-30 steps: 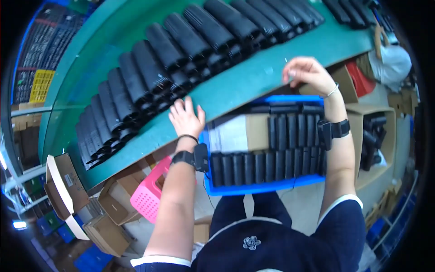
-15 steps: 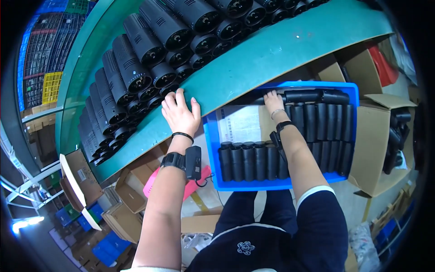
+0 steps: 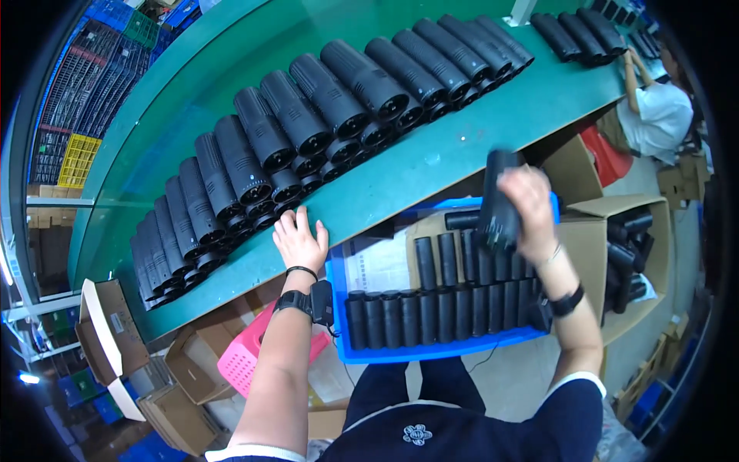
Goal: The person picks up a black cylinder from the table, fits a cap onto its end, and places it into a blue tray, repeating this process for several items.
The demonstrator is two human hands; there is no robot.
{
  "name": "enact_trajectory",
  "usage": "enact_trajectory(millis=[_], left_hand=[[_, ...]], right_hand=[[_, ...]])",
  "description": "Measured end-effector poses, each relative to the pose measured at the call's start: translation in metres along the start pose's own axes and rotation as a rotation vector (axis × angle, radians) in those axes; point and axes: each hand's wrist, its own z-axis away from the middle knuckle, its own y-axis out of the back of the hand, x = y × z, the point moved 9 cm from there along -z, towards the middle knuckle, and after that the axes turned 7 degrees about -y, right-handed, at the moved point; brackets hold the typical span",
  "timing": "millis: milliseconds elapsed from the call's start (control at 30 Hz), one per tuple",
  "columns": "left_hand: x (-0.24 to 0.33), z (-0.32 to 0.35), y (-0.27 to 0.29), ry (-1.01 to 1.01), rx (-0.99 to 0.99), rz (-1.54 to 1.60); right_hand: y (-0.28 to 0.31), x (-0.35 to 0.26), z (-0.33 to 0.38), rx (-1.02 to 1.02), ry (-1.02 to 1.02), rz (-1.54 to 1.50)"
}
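My right hand (image 3: 530, 208), slightly blurred, is closed around a black plastic cylinder (image 3: 498, 196) and holds it roughly upright above a blue bin (image 3: 446, 356). In that bin stand rows of black cylinders (image 3: 439, 317), with a pale printed sheet (image 3: 376, 266) at its left part. My left hand (image 3: 302, 242) lies on the front edge of the green workbench (image 3: 400, 181), fingers spread, holding nothing. Just beyond its fingertips lies a long stack of black slotted cylinders (image 3: 296, 112), open ends toward me.
Right of the bin, an open cardboard box (image 3: 635, 269) contains more black cylinders. A co-worker (image 3: 662, 115) reaches over the bench at the far right, near further cylinders (image 3: 577, 37). Below my left arm sit a pink basket (image 3: 245, 362) and opened cartons (image 3: 115, 327).
My right hand has come up out of the bin to the right, now with a black cylinder in it. My left hand stays on the bench edge. The view has shifted, showing more bench.
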Motion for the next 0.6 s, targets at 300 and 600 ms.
enact_trajectory(millis=[300, 600], left_hand=[[-0.005, 0.001, -0.001, 0.03, -0.014, 0.002], [-0.006, 0.001, 0.003, 0.014, -0.001, 0.012]], right_hand=[[-0.081, 0.015, -0.195, -0.273, 0.539, 0.417], [-0.108, 0.064, -0.218, -0.299, -0.066, -0.132]])
